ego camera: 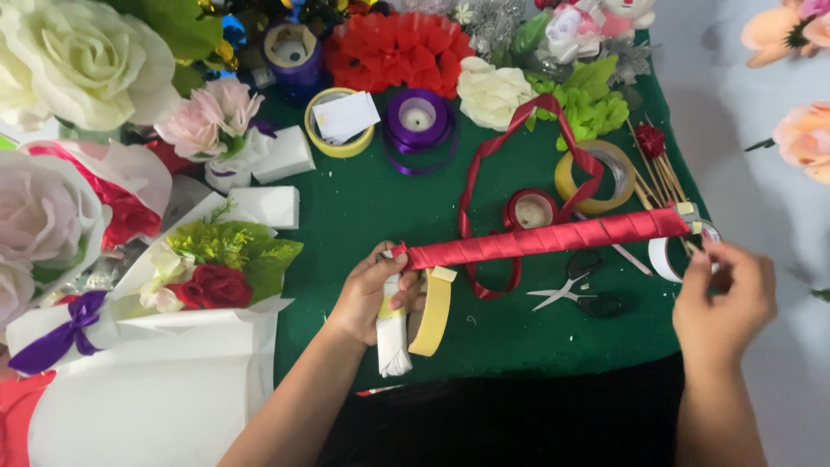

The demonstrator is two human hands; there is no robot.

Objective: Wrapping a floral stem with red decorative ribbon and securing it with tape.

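A long stick wrapped in red ribbon point(545, 239) lies across the green table point(363, 207), tilted slightly up to the right. My left hand point(372, 290) grips its left end, with a white wrapped roll point(393, 342) and a yellow tape ring point(432, 311) under the hand. My right hand point(722, 298) is at the stick's right end, fingers pinched near a white tape roll point(667, 257); what it pinches is too small to tell. A loose red ribbon point(519, 143) loops up from the stick to a red ribbon spool point(532, 209).
Scissors point(579, 290) lie below the stick. A purple ribbon spool point(419, 117), yellow tape rolls point(605, 177), wooden skewers point(657, 173), white foam blocks point(272, 206), a small bouquet point(216, 268) and many artificial flowers point(398, 47) crowd the far and left sides.
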